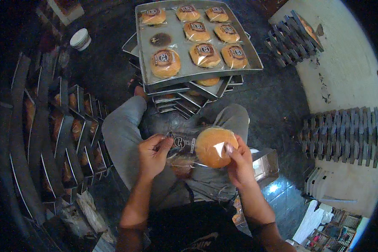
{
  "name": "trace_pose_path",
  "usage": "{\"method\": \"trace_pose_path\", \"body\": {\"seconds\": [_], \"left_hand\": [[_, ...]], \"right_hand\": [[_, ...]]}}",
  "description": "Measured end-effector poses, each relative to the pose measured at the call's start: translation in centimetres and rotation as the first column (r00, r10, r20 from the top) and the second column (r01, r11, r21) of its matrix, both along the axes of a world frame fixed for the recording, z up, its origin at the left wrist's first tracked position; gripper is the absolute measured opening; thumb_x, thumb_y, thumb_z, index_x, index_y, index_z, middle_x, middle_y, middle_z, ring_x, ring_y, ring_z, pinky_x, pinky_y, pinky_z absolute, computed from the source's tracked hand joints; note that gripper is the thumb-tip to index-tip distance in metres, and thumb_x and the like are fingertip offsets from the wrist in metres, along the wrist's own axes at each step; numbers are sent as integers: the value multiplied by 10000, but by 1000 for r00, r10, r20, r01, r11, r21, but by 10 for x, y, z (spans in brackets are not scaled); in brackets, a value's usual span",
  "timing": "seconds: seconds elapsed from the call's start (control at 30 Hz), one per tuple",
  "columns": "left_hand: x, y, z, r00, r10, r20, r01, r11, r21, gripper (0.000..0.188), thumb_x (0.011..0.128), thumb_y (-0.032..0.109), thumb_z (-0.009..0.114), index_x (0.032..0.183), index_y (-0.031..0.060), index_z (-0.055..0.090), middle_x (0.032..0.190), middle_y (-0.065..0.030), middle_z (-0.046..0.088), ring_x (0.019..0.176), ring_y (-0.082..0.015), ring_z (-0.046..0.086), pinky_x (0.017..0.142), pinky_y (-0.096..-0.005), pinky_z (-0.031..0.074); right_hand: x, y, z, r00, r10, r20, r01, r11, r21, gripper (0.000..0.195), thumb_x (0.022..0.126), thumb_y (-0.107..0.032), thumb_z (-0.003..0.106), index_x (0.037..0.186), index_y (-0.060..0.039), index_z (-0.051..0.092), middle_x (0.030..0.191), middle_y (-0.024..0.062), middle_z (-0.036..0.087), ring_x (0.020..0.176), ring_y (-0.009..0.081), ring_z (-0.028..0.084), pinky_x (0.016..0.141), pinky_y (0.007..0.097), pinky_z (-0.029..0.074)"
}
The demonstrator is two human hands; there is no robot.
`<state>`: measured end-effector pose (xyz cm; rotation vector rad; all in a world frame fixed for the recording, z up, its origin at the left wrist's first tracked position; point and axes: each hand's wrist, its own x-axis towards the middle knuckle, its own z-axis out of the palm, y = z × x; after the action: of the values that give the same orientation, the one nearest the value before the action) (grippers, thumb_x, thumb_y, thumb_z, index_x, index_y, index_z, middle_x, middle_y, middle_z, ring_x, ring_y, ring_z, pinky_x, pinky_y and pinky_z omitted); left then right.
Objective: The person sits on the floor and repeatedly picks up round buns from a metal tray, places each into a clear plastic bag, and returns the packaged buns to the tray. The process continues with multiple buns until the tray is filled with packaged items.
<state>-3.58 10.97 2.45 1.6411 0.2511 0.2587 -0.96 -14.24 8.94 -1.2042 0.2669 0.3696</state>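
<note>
A round golden bun (pixel 214 147) is held at its right edge by my right hand (pixel 242 157), thumb on its face. My left hand (pixel 156 154) pinches the left end of a clear printed plastic bag (pixel 180 143) between thumb and fingertips. The bag stretches between both hands, and film shines over the bun. Another bun (pixel 181 167) shows partly below the bag, over my lap. Ahead stands a metal baking tray (pixel 201 73) on a stack of trays, bearing several bagged buns, one of them a bun at the near left (pixel 165 63). A dark round mark lies behind that bun.
Stacked trays with buns (pixel 66 132) line the left side. More tray stacks stand at the right (pixel 340 135) and far right (pixel 293 39). A white tub (pixel 80 39) is at the back left. A metal box (pixel 266 165) stands by my right knee.
</note>
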Motion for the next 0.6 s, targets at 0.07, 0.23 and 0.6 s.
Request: {"method": "trace_pose_path", "body": {"seconds": [0.07, 0.23, 0.6], "left_hand": [[2, 0, 2, 991, -131, 8, 129, 980, 151, 223, 948, 174, 768, 1067, -5, 711, 969, -37, 711, 848, -118, 647, 727, -284, 505], [-3, -48, 27, 957, -290, -8, 162, 557, -814, 839, 1020, 410, 579, 1656, 122, 113, 1689, -169, 211, 1514, -351, 301, 1212, -497, 314], [8, -68, 75, 919, -28, 394, 380, 337, -862, 922, 911, 436, 535, 1660, 124, 95, 1708, -147, 173, 1579, -396, 122, 1257, -561, 215]], "right_hand": [[-12, -4, 9, 991, -45, 127, 57, 995, -86, 460, 919, -112, 745, 1322, -8, 549, 1233, 104, 683, 1134, 197, 662, 1040, 371, 492], [-12, 7, 20, 440, 499, 746, 122, 790, -601, 513, 879, -154, 791, 1299, -17, 530, 1225, 193, 687, 1271, 327, 625, 1152, 564, 370], [-25, 32, 35, 321, 683, 656, 179, 637, -750, 561, 740, -127, 815, 1289, -94, 703, 1427, 176, 610, 1404, 401, 511, 1187, 596, 324]]}}
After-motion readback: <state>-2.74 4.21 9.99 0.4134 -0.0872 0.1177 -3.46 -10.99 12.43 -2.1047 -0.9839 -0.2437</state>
